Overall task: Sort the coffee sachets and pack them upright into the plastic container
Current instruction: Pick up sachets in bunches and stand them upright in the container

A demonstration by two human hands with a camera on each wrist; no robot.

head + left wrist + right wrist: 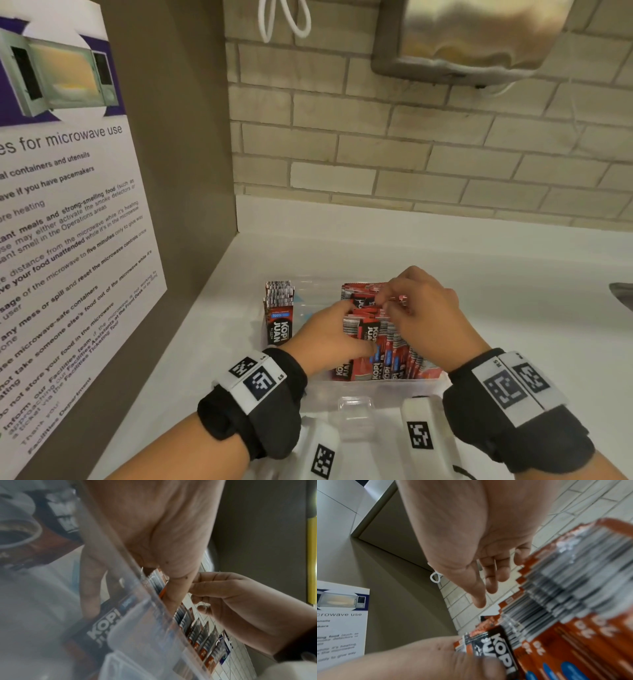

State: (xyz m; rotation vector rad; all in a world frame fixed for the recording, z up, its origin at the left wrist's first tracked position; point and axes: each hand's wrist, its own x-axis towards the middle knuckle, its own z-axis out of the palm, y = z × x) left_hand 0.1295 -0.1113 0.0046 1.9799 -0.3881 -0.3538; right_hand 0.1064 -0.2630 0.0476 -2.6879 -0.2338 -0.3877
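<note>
Inside a clear plastic container [376,387] on a white countertop [513,274], the person's right hand [424,308] curls over a packed row of red-and-black foil coffee sachets [387,346], thumb and fingertips [385,301] pinching at the sachets' upper edges. Just beside it, the left hand [325,337] reaches into the container with fingers extended flat against the row's left face, thumb lying along the sachets' fronts; the left wrist view shows those fingers [89,582] pressed against a sachet behind the transparent wall. Packed face to face, the sachets stand on end, long axis vertical, their barcode ends up. A smaller upright stack of sachets [279,315] stands well apart, at the container's far left end. Behind, a microwave-rules poster [61,205] hangs on the side panel.
</note>
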